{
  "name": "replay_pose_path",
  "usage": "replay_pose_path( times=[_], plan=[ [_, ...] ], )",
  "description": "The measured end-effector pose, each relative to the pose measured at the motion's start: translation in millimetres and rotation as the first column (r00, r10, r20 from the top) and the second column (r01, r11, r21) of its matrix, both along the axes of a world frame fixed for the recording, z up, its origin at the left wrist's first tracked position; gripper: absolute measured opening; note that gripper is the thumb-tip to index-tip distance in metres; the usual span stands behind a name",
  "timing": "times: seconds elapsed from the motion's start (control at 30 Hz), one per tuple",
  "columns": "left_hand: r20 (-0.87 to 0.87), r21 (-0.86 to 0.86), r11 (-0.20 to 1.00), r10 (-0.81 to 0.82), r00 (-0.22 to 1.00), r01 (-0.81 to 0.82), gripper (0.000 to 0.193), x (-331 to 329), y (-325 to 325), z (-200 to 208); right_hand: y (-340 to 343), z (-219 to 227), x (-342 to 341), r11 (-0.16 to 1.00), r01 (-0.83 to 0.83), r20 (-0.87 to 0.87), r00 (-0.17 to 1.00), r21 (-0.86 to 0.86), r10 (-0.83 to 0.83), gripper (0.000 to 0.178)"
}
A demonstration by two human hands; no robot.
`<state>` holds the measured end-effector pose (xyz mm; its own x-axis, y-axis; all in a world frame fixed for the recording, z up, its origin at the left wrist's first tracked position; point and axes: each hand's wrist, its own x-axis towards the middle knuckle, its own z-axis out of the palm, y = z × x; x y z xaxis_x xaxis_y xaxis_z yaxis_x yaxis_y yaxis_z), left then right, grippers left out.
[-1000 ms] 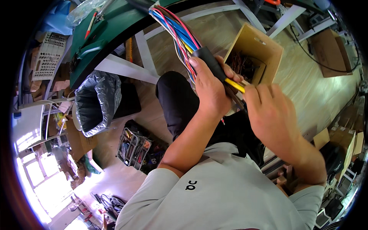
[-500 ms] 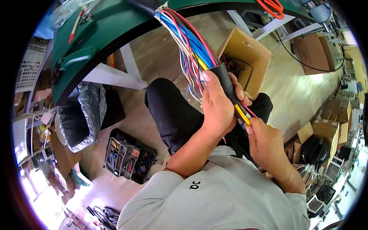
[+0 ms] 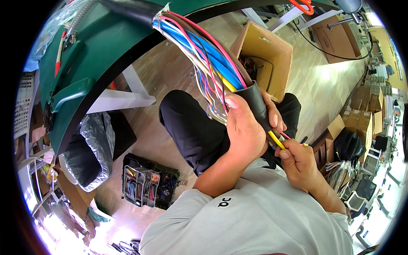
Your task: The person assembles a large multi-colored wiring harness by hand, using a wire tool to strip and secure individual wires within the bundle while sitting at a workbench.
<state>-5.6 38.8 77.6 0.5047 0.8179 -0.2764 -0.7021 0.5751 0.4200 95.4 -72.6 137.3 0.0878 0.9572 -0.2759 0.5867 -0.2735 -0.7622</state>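
Currently, black sleeve [image 3: 258,107]: around coloured wires [image 3: 224,69], off the edge of the tabletop [image 3: 106,40], long axis slanting from upper left to lower right.
Left hand [image 3: 247,132]: wrapped around the sleeve.
Right hand [image 3: 298,163]: nearer the sleeve's lower end, pinching the yellow wire [image 3: 275,139] just beyond it.

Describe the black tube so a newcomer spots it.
From the green table, top left, a black cable fans into coloured wires. The left hand grips the black tube around some: unlike the cable, it's short, with both ends visible.
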Motion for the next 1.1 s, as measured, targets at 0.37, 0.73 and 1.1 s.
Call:
replay_pose_path(
  times=[0.37, 0.73, 1.1],
  plan=[
    [-0.003, 0.116, 0.989, -0.089, 0.996, 0.089, 0.086, -10.6, 4.9, -2.9, -8.3, -4.9, 7.1, 0.975, 0.015, -0.326, 0.941, -0.22, -0.087, 0.017],
    [-0.184, 0.373, 0.928, 0.064, 0.981, 0.01, 0.083, -24.3, 3.8, -52.7, 23.1, -55.9, 16.0, 0.844, -0.223, 0.411, 0.912, 0.487, 0.004, 0.019],
    [-0.424, 0.439, 0.894, 0.112, 0.899, 0.095, 0.052, -41.4, -20.0, -42.6, 44.7, -115.1, 25.4, 0.934, -0.349, -0.47, 0.839, -0.078, 0.275, 0.042]
  ],
)
